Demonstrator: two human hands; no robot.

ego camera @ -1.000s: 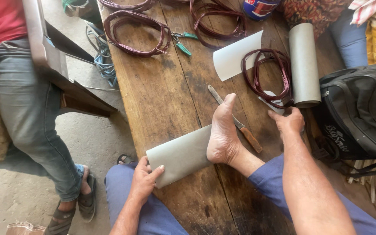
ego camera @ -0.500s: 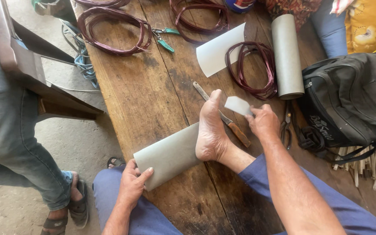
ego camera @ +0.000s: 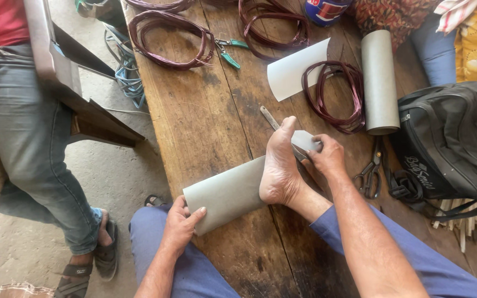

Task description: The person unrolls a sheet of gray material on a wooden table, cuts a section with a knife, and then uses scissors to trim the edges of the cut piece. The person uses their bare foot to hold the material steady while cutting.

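Currently the grey sheet (ego camera: 224,193) lies diagonally on the wooden bench (ego camera: 211,121), its near end hanging over the bench edge. Left hand (ego camera: 180,223) clamps that near end, thumb on top, fingers curled under. A bare foot (ego camera: 279,165) presses down on the far part of the sheet, pinning it to the bench. Right hand (ego camera: 327,157) sits just beyond the foot, fingers pinched on the sheet's far end (ego camera: 305,140), which curls up off the wood. A flat tool with a wooden handle (ego camera: 271,118) lies under the toes, mostly hidden.

Further out: scissors (ego camera: 370,175) just right of the right hand, touching the bench. A grey roll (ego camera: 379,80) lies lengthwise toward the far right, with a coil of dark red wire (ego camera: 332,96) beside it and a loose cut piece of sheet (ego camera: 293,69) overlapping the coil. More wire coils (ego camera: 167,36) at the far end, green-handled pliers (ego camera: 227,52) between them. Black backpack (ego camera: 454,138) at the right edge of the bench

Another person in jeans and sandals (ego camera: 34,143) sits at the left, well apart from the bench work
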